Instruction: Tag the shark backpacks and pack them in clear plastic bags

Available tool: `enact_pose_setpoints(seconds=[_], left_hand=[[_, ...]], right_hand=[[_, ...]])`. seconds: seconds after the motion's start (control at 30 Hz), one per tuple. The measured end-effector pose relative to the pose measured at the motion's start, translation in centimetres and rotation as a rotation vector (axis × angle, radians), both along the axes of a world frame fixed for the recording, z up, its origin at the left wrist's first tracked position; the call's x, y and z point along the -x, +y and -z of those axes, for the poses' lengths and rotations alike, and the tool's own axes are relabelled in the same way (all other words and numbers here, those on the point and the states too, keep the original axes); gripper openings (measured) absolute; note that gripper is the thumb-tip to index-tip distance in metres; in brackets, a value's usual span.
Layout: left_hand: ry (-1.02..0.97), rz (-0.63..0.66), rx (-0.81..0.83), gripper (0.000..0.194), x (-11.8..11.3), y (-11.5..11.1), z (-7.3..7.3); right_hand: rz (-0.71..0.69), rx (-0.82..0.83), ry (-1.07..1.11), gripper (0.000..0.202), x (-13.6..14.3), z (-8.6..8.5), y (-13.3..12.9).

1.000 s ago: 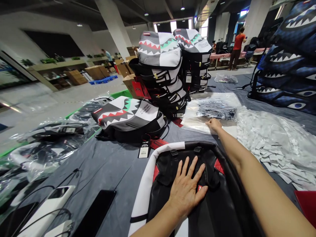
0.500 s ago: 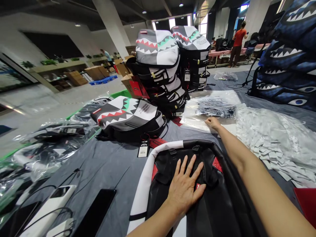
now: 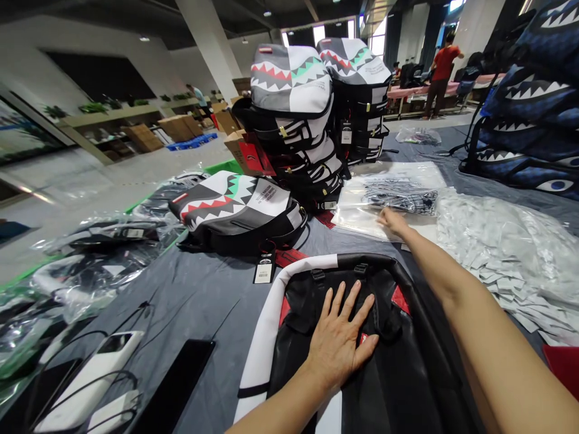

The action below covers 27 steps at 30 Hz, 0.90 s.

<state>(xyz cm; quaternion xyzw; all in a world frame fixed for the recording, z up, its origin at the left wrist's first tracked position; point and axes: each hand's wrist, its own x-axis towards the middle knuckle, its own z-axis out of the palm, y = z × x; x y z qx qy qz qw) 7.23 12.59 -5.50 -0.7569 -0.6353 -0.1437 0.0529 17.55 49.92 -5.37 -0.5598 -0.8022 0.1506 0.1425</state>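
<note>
My left hand (image 3: 337,343) lies flat, fingers spread, on the back of a black and white backpack (image 3: 402,361) with red corner patches. Farther off, my right hand (image 3: 392,222) is at the near edge of a stack of clear plastic bags (image 3: 357,208); its fingers are bent together, and whether a bag edge is between them is too small to tell. A dark-printed bundle (image 3: 400,198) lies on those bags. To the left of the stack, a backpack with a shark-mouth print (image 3: 239,208) rests on the table, its black hang tag (image 3: 264,267) beside it.
Piled backpacks (image 3: 292,90) stand behind. A heap of small white packets (image 3: 502,241) and blue backpacks (image 3: 529,126) are at right. A black phone (image 3: 176,386), white power bank (image 3: 93,377) and cables lie front left, near plastic-wrapped bags (image 3: 122,241). A person in red (image 3: 443,69) stands far back.
The view has shifted slightly. My right hand stays at the near edge of the plastic bags, its fingers posed a little differently. My left hand remains flat on the backpack.
</note>
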Motion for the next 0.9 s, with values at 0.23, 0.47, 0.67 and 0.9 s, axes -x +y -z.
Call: enact_pose_setpoints(seconds=[0.23,0.47,0.67,0.9], left_hand=[[0.002,-0.006,-0.003,0.074,0.2,-0.1,0.2],[0.005,-0.011,0.005,0.075,0.1,-0.1,0.2],[-0.008,0.004,0.007,0.074,0.1,-0.1,0.0],[-0.016,-0.003,-0.011,0.072,0.1,0.0,0.0]], right_hand=[[0.098,-0.079,0.075,0.041,1.5,0.7,-2.0],[0.162,-0.002,0.041,0.018,2.1,0.8,-1.2],[0.290,-0.039,0.073,0.036,1.2,-0.6,0.9],[0.225,-0.061,0.117,0.031,-0.8,-2.6,2.4]])
